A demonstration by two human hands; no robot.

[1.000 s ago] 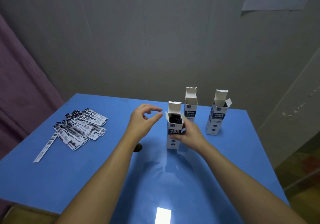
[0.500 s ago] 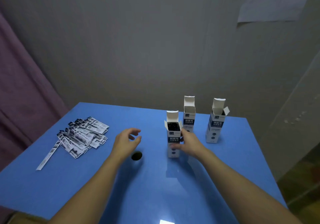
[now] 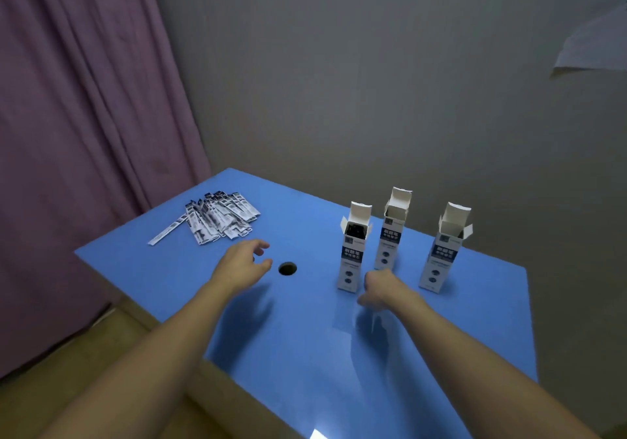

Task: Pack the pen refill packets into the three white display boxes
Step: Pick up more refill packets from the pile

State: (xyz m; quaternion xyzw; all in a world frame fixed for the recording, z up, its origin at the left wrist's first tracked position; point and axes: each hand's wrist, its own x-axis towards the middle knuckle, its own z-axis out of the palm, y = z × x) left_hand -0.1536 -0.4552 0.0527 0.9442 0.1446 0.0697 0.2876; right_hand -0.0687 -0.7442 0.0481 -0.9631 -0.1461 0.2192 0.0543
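Right hand (image 3: 381,287) released nearest box (image 3: 353,252); left hand (image 3: 242,264) dropped lower, toward packet pile (image 3: 217,216).

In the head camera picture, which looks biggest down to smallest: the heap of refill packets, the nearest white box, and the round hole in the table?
1. Heap of refill packets, widest spread.
2. Nearest white box, though it stands closer to the camera, so the gap is unsure.
3. Round hole, clearly smallest.

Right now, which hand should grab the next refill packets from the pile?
Probably the left hand: it hovers empty on the side of the packet pile, with bare table between. The right hand sits far across, beside the nearest box.
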